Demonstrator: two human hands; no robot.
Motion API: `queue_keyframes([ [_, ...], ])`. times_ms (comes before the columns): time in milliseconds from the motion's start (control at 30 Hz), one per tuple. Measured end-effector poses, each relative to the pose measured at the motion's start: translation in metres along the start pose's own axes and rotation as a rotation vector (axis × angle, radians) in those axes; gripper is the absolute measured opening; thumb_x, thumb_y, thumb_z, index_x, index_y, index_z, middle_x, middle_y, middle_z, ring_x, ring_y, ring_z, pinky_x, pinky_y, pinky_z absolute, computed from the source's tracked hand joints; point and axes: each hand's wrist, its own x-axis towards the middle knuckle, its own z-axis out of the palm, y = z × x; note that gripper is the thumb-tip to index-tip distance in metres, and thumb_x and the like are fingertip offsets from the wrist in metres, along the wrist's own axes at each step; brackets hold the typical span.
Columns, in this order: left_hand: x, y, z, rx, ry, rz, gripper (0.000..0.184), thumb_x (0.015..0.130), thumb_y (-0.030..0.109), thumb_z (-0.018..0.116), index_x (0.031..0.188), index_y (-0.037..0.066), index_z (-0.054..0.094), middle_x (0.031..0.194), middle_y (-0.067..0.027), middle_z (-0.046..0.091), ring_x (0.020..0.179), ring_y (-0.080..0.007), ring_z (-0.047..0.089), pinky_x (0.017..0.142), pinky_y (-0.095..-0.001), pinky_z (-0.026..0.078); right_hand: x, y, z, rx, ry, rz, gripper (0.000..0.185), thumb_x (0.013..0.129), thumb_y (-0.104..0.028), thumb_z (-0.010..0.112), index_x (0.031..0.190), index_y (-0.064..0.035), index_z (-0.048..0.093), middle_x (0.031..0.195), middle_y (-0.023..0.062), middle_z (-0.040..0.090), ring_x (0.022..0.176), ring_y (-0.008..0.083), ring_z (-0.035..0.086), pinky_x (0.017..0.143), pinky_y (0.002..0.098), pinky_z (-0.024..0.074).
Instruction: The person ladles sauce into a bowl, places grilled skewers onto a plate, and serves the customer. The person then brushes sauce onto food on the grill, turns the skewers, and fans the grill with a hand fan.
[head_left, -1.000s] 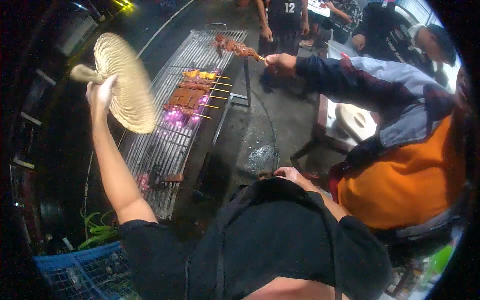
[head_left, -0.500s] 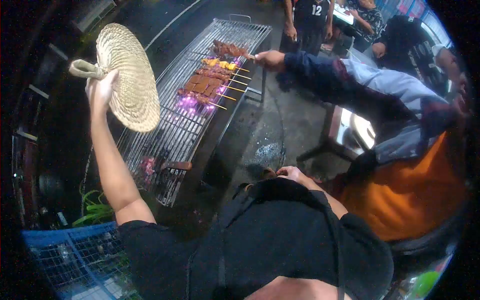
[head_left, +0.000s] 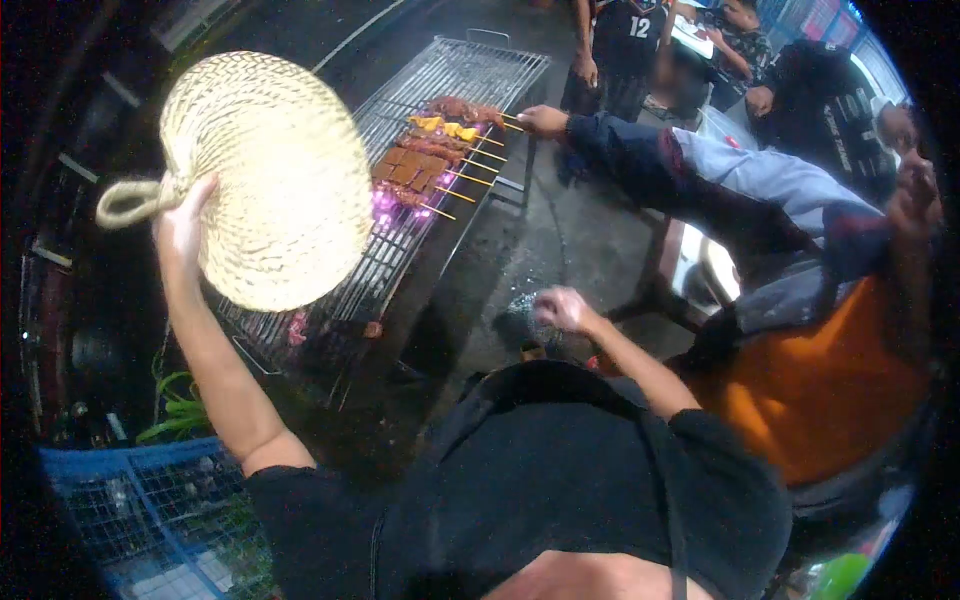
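My left hand point(head_left: 183, 225) is wrapped around the base of a round woven straw hand fan point(head_left: 280, 180), which has a looped handle. The fan hangs over the near left part of a long metal charcoal grill point(head_left: 470, 65) and hides some of its grate. Farther along the grate, several meat skewers point(head_left: 410, 170) lie side by side over glowing coals, one with yellow pieces point(head_left: 443, 128). My right hand point(head_left: 565, 308) is raised in front of my body, apart from the grill. Its fingers are curled, slightly blurred, with no object showing in them.
Across the grill's right side reaches another person's hand point(head_left: 543, 121), holding skewer sticks. That person's orange clothing point(head_left: 830, 390) is close on my right. Beyond are other people and a wooden stool point(head_left: 690, 265). Blue wire fencing point(head_left: 150, 500) stands at lower left.
The fan has swung right and turned its broad face toward me. My right hand has lifted forward from my waist. The other person's skewers have been lowered onto the grate.
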Motion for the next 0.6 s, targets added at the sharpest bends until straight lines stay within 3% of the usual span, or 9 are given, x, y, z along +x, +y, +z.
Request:
queue_keyframes([
  [67, 0.003, 0.011, 0.007, 0.070, -0.013, 0.122, 0.041, 0.078, 0.012, 0.066, 0.114, -0.004, 0.055, 0.108, -0.0075, 0.060, 0.094, -0.0146, 0.054, 0.085, -0.0262, 0.040, 0.066, -0.015, -0.050, -0.005, 0.250, -0.154, 0.022, 0.076, -0.019, 0.059, 0.092, -0.0028, 0.060, 0.081, 0.0185, 0.061, 0.078, 0.0360, 0.059, 0.070, 0.0435, 0.0476],
  [100, 0.008, 0.012, 0.014, 0.044, 0.015, 0.080, 0.040, 0.079, 0.012, 0.066, 0.114, -0.004, 0.055, 0.107, -0.0074, 0.060, 0.094, -0.0146, 0.054, 0.086, -0.0262, 0.040, 0.106, -0.013, -0.072, 0.005, 0.334, -0.208, 0.020, 0.077, -0.018, 0.059, 0.090, -0.0029, 0.060, 0.081, 0.0179, 0.060, 0.079, 0.0358, 0.058, 0.070, 0.0432, 0.0474],
  [167, 0.026, -0.001, 0.019, 0.031, 0.005, 0.061, 0.037, 0.079, 0.008, 0.065, 0.113, -0.004, 0.056, 0.105, -0.0072, 0.059, 0.095, -0.0146, 0.054, 0.087, -0.0262, 0.039, 0.187, -0.006, -0.098, -0.036, 0.400, -0.131, 0.016, 0.077, -0.015, 0.060, 0.089, -0.0045, 0.060, 0.080, 0.0204, 0.058, 0.080, 0.0365, 0.057, 0.071, 0.0431, 0.0472],
  [200, 0.027, 0.005, 0.036, 0.049, 0.070, 0.056, 0.036, 0.080, 0.007, 0.064, 0.113, -0.004, 0.055, 0.106, -0.0075, 0.059, 0.096, -0.0140, 0.054, 0.086, -0.0259, 0.040, 0.223, 0.000, -0.109, -0.076, 0.461, -0.192, 0.017, 0.077, -0.015, 0.060, 0.089, -0.0038, 0.059, 0.078, 0.0208, 0.058, 0.079, 0.0370, 0.057, 0.070, 0.0432, 0.0473],
  [300, 0.043, 0.009, 0.060, 0.017, 0.113, -0.044, 0.038, 0.080, 0.006, 0.063, 0.116, -0.004, 0.053, 0.107, -0.0074, 0.058, 0.096, -0.0134, 0.054, 0.086, -0.0257, 0.041, 0.320, 0.053, -0.125, -0.120, 0.501, 0.038, 0.022, 0.086, -0.023, 0.045, 0.091, -0.0042, 0.055, 0.089, 0.0212, 0.057, 0.087, 0.0383, 0.058, 0.075, 0.0445, 0.0475],
  [400, 0.051, 0.021, 0.067, 0.030, 0.184, -0.139, 0.042, 0.081, 0.006, 0.061, 0.120, -0.003, 0.049, 0.107, -0.0077, 0.057, 0.096, -0.0140, 0.053, 0.086, -0.0260, 0.041, 0.323, 0.041, -0.190, -0.126, 0.487, 0.287, 0.023, 0.088, -0.022, 0.041, 0.092, -0.0039, 0.055, 0.092, 0.0210, 0.057, 0.089, 0.0382, 0.059, 0.076, 0.0438, 0.0489],
  [433, 0.054, 0.022, 0.068, 0.000, 0.162, -0.083, 0.044, 0.082, 0.007, 0.061, 0.122, -0.003, 0.047, 0.106, -0.0075, 0.057, 0.095, -0.0142, 0.053, 0.086, -0.0262, 0.042, 0.340, 0.061, -0.202, -0.334, 0.545, 0.207, 0.020, 0.086, -0.018, 0.043, 0.091, -0.0033, 0.056, 0.094, 0.0220, 0.056, 0.087, 0.0366, 0.060, 0.074, 0.0431, 0.0503],
  [467, 0.056, 0.023, 0.069, -0.029, 0.140, -0.026, 0.046, 0.082, 0.007, 0.061, 0.124, -0.003, 0.045, 0.106, -0.0074, 0.056, 0.094, -0.0144, 0.053, 0.086, -0.0263, 0.042, 0.345, 0.086, -0.216, -0.230, 0.540, 0.327, 0.020, 0.085, -0.016, 0.045, 0.094, -0.0044, 0.058, 0.097, 0.0215, 0.056, 0.085, 0.0346, 0.061, 0.074, 0.0419, 0.0513],
  [600, 0.062, 0.020, 0.054, 0.001, 0.103, -0.101, 0.048, 0.082, 0.005, 0.061, 0.126, -0.003, 0.044, 0.105, -0.0062, 0.054, 0.090, -0.0124, 0.053, 0.080, -0.0244, 0.044, 0.340, 0.142, -0.260, -0.570, 0.477, 0.449, 0.023, 0.086, -0.017, 0.044, 0.097, -0.0080, 0.062, 0.104, 0.0147, 0.057, 0.099, 0.0310, 0.056, 0.078, 0.0386, 0.0512],
])
